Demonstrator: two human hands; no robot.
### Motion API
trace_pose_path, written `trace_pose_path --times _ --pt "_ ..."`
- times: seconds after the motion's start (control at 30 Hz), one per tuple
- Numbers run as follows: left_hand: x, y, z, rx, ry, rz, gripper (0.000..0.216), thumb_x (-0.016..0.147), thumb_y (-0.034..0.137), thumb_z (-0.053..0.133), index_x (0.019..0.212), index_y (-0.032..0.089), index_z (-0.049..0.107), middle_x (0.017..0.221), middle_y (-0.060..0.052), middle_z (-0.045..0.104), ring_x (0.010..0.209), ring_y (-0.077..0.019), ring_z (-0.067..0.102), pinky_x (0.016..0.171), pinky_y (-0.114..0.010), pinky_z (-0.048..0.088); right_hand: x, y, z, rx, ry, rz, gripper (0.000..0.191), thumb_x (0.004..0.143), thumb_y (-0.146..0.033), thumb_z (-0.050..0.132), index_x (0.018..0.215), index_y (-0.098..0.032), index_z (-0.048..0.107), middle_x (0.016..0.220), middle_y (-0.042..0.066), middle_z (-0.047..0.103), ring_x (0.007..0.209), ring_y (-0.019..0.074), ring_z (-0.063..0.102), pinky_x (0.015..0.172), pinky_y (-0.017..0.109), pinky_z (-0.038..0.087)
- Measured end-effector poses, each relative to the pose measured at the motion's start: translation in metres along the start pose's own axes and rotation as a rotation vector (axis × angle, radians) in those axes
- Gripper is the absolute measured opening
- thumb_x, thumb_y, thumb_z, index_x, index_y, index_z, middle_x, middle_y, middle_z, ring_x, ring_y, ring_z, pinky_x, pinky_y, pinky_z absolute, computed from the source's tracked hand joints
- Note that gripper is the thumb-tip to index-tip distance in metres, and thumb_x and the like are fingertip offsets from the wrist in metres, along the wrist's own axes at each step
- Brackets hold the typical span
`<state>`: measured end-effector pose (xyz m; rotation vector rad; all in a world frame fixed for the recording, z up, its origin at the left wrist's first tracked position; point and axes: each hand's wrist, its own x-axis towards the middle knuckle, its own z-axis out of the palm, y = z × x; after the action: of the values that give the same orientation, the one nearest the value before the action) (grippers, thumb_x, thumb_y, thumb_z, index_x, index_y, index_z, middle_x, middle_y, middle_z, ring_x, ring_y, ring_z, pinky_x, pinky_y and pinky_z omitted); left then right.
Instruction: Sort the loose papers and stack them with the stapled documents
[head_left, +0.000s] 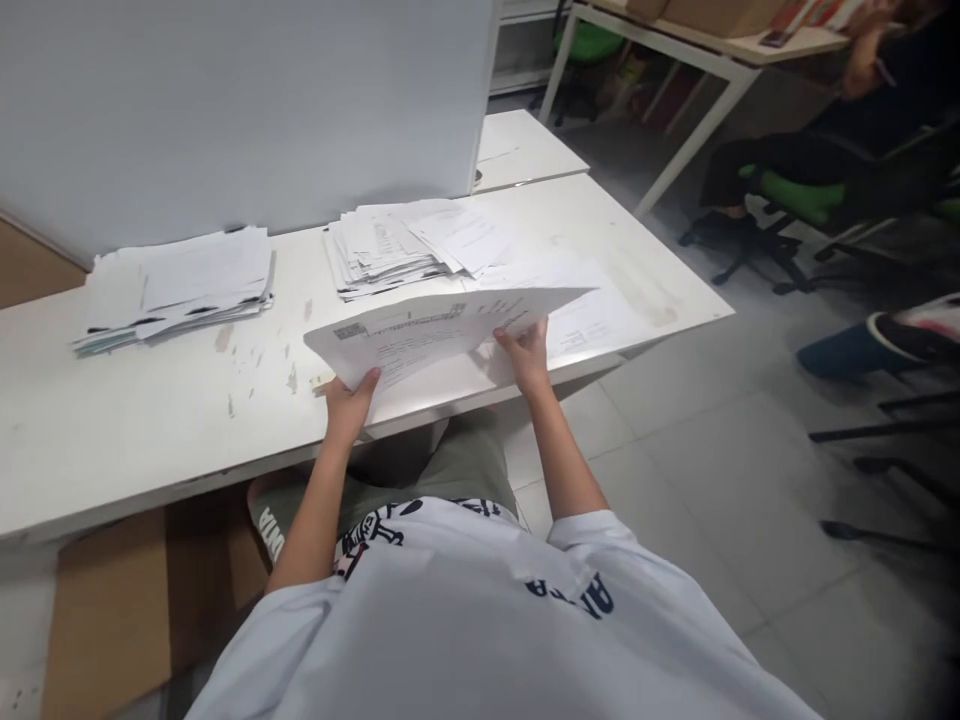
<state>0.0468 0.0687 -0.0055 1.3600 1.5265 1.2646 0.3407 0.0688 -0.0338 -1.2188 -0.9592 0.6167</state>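
Both my hands hold one sheaf of printed paper sheets just above the near edge of the white table. My left hand grips the sheaf's near left corner, thumb on top. My right hand pinches its right side. The sheaf lies nearly flat, tilted slightly up toward me. Under it, single sheets lie on the table at the right.
Two stacks of papers rest at the table's back: one at left, one at centre, before a grey partition. Cardboard lies on the floor. At the right, another person sits near office chairs and a second table.
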Motion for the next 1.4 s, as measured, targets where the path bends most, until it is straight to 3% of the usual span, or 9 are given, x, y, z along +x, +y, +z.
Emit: trace_pose_path --times 0.17,0.4,0.67,0.8,1.07,1.23,1.4 --pt "-0.009 0.008 -0.001 -0.001 -0.033 -0.035 0.038 0.072 0.039 0.074 0.099 0.012 0.071 0.104 -0.014 0.072 0.103 -0.0294 0.066 0.096 -0.044 0.052 -0.009 -0.002 -0.001 -0.174 0.109 -0.06 0.092 0.067 -0.052 0.068 0.143 -0.022 0.025 0.137 0.013 0.04 0.127 0.0249 0.044 0.106 0.046 0.037" --pt "-0.015 0.003 0.002 -0.108 -0.152 -0.016 0.042 0.076 0.039 0.071 0.108 0.011 0.069 0.115 -0.013 0.069 0.11 -0.0264 0.064 0.101 -0.04 0.049 -0.014 0.005 -0.007 -0.262 -0.016 -0.115 0.1 0.067 -0.051 0.067 0.148 -0.027 0.014 0.14 0.011 0.035 0.133 0.0274 0.037 0.108 0.05 0.034" --pt "-0.022 0.002 0.003 -0.126 -0.21 -0.041 0.036 0.081 0.034 0.066 0.109 0.011 0.069 0.116 -0.012 0.069 0.113 -0.0247 0.063 0.103 -0.039 0.048 -0.019 0.004 -0.012 -0.28 0.001 -0.11 0.101 0.061 -0.043 0.069 0.147 -0.025 0.019 0.137 0.015 0.038 0.125 0.0279 0.044 0.104 0.045 0.038" --pt "-0.02 0.001 0.002 -0.112 -0.215 -0.033 0.039 0.079 0.039 0.068 0.108 0.013 0.07 0.115 -0.011 0.069 0.111 -0.0269 0.063 0.102 -0.041 0.048 -0.018 -0.001 -0.008 -0.286 0.024 -0.064 0.097 0.066 -0.05 0.064 0.147 -0.026 0.016 0.136 0.012 0.039 0.124 0.0265 0.045 0.104 0.048 0.038" --pt "-0.024 0.002 0.001 -0.142 -0.229 0.013 0.038 0.082 0.039 0.065 0.111 0.015 0.069 0.116 -0.01 0.069 0.113 -0.0267 0.062 0.101 -0.041 0.049 -0.023 0.001 -0.012 -0.315 0.017 -0.118 0.09 0.07 -0.048 0.065 0.146 -0.029 0.021 0.135 0.009 0.042 0.126 0.0265 0.044 0.105 0.051 0.035" --pt "-0.021 0.005 0.0 -0.085 -0.223 -0.04 0.035 0.08 0.04 0.067 0.102 0.013 0.071 0.109 -0.011 0.072 0.107 -0.0278 0.065 0.097 -0.04 0.051 -0.02 0.001 -0.008 -0.337 0.086 -0.069 0.091 0.071 -0.052 0.063 0.148 -0.029 0.019 0.135 0.01 0.041 0.127 0.0264 0.044 0.107 0.052 0.033" --pt "-0.013 0.009 -0.002 -0.062 -0.21 -0.024 0.039 0.074 0.043 0.072 0.1 0.013 0.071 0.107 -0.012 0.072 0.106 -0.0291 0.065 0.096 -0.041 0.052 -0.017 -0.006 -0.001 -0.378 0.115 -0.159 0.087 0.075 -0.054 0.059 0.148 -0.03 0.02 0.138 0.01 0.039 0.131 0.0257 0.041 0.108 0.053 0.029"
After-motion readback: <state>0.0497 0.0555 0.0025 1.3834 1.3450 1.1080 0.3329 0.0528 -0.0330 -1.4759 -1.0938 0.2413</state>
